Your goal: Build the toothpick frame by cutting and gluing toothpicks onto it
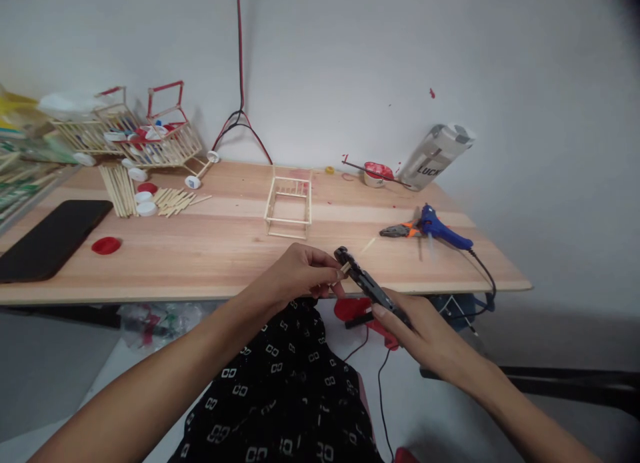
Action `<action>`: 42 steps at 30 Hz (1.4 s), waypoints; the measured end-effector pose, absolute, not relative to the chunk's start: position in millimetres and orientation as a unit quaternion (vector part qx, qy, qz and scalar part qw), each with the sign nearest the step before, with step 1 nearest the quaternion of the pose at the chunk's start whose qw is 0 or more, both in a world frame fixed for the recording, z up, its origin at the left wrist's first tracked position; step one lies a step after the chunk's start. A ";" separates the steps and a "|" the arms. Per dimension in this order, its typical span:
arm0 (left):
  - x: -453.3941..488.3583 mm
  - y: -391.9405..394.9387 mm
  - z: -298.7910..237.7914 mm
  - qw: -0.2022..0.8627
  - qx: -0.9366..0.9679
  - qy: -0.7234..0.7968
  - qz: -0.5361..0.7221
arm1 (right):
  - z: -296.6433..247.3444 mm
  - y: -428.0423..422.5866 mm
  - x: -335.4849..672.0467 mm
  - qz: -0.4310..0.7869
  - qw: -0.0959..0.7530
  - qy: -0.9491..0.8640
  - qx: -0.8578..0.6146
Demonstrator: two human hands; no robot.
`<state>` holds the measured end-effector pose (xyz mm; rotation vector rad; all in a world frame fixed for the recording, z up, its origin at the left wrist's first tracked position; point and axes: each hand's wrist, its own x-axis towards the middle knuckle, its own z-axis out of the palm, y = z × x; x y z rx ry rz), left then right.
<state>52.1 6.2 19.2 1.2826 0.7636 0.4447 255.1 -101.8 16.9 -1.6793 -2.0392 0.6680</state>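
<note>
My left hand [306,271] is closed in a pinch on a short wooden stick [345,268] just over the table's near edge. My right hand [417,329] is wrapped round the handles of black cutting pliers [365,283], whose jaws meet the stick's end. A small open box frame of wooden sticks [290,206] stands on the wooden table [225,249] just beyond my hands.
A blue glue gun [443,227] and orange-handled pliers [400,231] lie at the right. A black phone [50,239], a red cap [106,245], loose sticks [120,189] and stick-built carts [150,136] fill the left. A red paint pot [376,173] and a silver box [436,155] stand by the wall.
</note>
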 end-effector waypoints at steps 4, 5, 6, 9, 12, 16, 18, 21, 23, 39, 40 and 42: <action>56.6 14.5 10.3 0.727 0.565 0.341 0.191 | 17.6 -98.3 257.3 0.264 0.184 -0.720 -0.615; 57.2 16.6 7.4 0.728 0.566 0.338 0.190 | 18.2 -97.3 257.5 0.265 0.184 -0.718 -0.616; 57.7 18.5 4.4 0.728 0.566 0.336 0.189 | 19.1 -96.1 257.5 0.266 0.183 -0.718 -0.616; 57.5 24.5 -2.3 0.731 0.567 0.331 0.186 | 22.2 -91.1 257.1 0.276 0.179 -0.718 -0.613; 55.9 30.6 -3.5 0.722 0.583 0.323 0.186 | 25.1 -83.1 256.3 0.284 0.173 -0.723 -0.605; 54.7 36.2 -1.4 0.704 0.589 0.344 0.198 | 25.0 -71.9 254.9 0.263 0.163 -0.732 -0.607; 54.9 37.0 -1.1 0.700 0.586 0.354 0.201 | 23.1 -68.6 254.1 0.254 0.154 -0.733 -0.613; 55.5 37.2 -1.4 0.702 0.579 0.361 0.203 | 20.2 -67.0 252.8 0.249 0.147 -0.731 -0.618; 55.6 37.6 -1.9 0.708 0.574 0.358 0.204 | 19.2 -67.0 252.3 0.248 0.146 -0.729 -0.621; 45.5 24.0 -3.1 0.676 0.619 0.303 0.263 | 13.5 -75.0 260.4 0.139 0.146 -0.755 -0.624; 45.3 23.0 -1.8 0.674 0.618 0.308 0.263 | 15.5 -75.6 260.1 0.137 0.144 -0.754 -0.626; 45.2 21.9 -1.0 0.676 0.613 0.312 0.264 | 20.2 -76.7 259.1 0.148 0.143 -0.751 -0.628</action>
